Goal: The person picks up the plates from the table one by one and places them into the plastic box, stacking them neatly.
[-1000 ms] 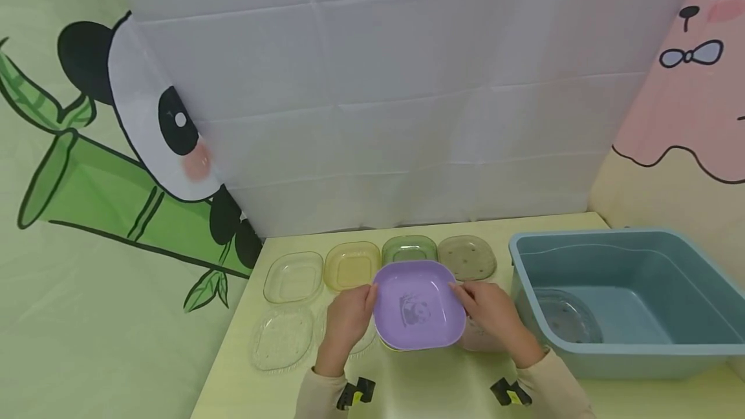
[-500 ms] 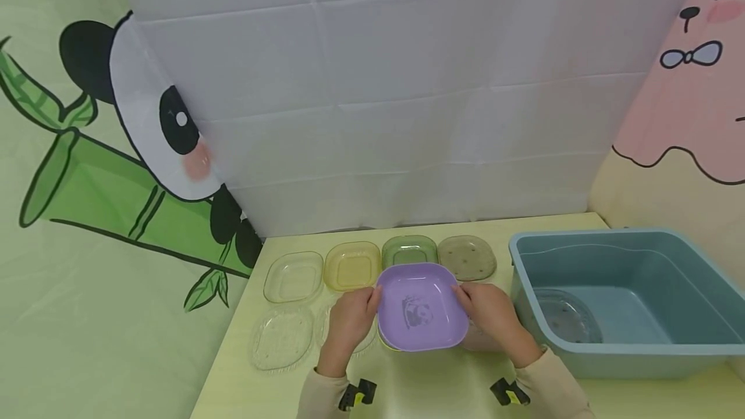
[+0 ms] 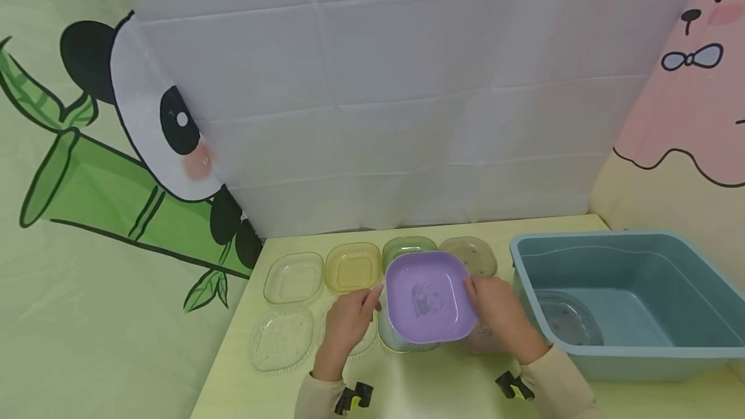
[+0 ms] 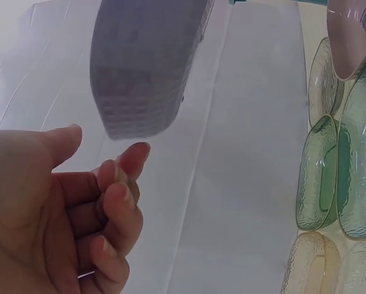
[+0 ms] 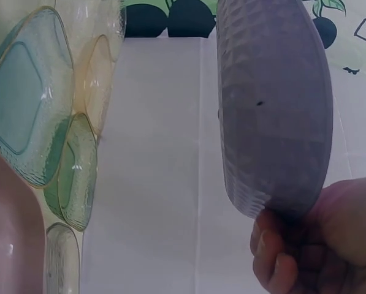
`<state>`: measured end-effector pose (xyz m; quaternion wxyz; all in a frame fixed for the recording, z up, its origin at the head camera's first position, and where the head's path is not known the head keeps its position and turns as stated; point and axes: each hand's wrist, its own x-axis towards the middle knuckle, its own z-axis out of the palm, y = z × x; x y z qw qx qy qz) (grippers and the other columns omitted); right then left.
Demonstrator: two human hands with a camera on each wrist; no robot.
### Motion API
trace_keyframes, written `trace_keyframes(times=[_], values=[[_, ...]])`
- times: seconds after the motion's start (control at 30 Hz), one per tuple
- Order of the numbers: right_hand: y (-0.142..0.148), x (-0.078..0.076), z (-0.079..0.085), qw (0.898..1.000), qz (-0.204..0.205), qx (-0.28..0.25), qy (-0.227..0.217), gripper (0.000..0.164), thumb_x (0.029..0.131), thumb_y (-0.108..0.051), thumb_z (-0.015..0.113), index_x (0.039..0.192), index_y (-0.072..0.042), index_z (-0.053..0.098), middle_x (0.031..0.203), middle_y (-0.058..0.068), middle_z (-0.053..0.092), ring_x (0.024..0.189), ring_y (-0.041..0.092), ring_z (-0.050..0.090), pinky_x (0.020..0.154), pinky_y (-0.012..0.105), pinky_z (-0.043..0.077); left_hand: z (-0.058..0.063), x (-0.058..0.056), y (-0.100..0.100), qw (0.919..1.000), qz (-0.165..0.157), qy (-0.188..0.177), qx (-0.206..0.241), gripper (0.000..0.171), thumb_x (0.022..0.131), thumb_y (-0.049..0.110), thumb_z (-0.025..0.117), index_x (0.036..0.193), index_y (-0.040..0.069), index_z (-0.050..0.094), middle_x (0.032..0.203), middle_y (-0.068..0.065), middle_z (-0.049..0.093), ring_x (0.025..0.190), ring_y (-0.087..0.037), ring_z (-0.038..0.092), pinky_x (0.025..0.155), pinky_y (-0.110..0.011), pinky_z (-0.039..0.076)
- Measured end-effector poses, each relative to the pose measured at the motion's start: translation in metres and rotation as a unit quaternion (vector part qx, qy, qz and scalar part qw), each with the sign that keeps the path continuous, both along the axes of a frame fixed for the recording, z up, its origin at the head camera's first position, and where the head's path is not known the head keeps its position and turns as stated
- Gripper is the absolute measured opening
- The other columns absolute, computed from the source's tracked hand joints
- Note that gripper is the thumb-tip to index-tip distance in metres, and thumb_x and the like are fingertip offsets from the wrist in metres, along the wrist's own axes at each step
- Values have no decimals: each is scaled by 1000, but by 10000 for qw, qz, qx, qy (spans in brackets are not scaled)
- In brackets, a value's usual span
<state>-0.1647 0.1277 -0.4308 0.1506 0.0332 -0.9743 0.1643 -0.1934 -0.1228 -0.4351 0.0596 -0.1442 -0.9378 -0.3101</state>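
Observation:
A purple square plate (image 3: 431, 297) with a grey panda print is held up over the table in the head view. My right hand (image 3: 499, 310) pinches its right rim between thumb and fingers, and the right wrist view shows the plate's faceted underside (image 5: 274, 110). Just off the left rim is my left hand (image 3: 349, 319); in the left wrist view a gap parts its loosely bent fingers (image 4: 122, 211) from the plate. Below the purple plate, a bluish clear plate (image 3: 401, 341) and a pink plate (image 3: 484, 340) lie partly hidden.
Clear (image 3: 293, 278), yellow (image 3: 353, 267), green (image 3: 409, 246) and greyish (image 3: 474, 255) plates stand in the back row. More clear plates (image 3: 283, 339) lie at front left. A blue tub (image 3: 634, 362) on the right contains a clear dish (image 3: 567, 317).
My left hand has let go of the purple plate's left rim. The plate has shifted slightly right and up in my right hand, uncovering more of the bluish plate below.

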Motion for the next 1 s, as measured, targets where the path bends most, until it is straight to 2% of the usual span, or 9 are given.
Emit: trace_keyframes(times=[0.17, 0.4, 0.57, 0.77, 1.0], values=[[5, -1, 6, 9999, -96, -28, -91, 26, 93, -16, 49, 71, -3, 54, 57, 7, 53, 53, 20, 52, 49, 31, 41, -1, 0, -5, 10000, 29, -35, 18, 45, 96, 43, 39, 70, 16, 63, 55, 6, 53, 52, -5, 47, 52, -23, 36], [8, 3, 15, 9999, -73, 65, 110, 28, 92, -17, 50, 67, -6, 50, 56, 6, 50, 52, 22, 51, 48, 32, 41, -9, 3, -13, 9997, -92, 216, -27, 33, 93, 30, 52, 64, 15, 59, 52, 8, 49, 46, -1, 38, 45, -19, 31], [12, 7, 29, 9993, -47, 127, 338, 31, 92, -16, 51, 63, -8, 45, 53, 2, 43, 49, 18, 45, 47, 33, 40, -14, 4, -15, 9999, 16, 86, -92, 32, 91, 30, 55, 63, 15, 58, 52, 9, 48, 45, -1, 35, 44, -20, 29], [23, 8, 43, 9981, -46, 256, 552, 30, 91, -15, 52, 63, -6, 45, 53, 4, 40, 46, 19, 41, 43, 34, 37, -22, 3, -15, 9998, 88, -109, -158, 31, 90, 33, 56, 64, 16, 59, 53, 8, 46, 47, -3, 35, 45, -21, 29], [44, 8, 54, 9961, -175, 371, 781, 32, 92, -13, 52, 62, -6, 42, 51, 4, 37, 45, 19, 37, 43, 35, 35, -28, 3, -15, 9997, 76, -136, -203, 32, 88, 34, 58, 62, 17, 58, 52, 9, 45, 48, -3, 35, 45, -21, 29]])
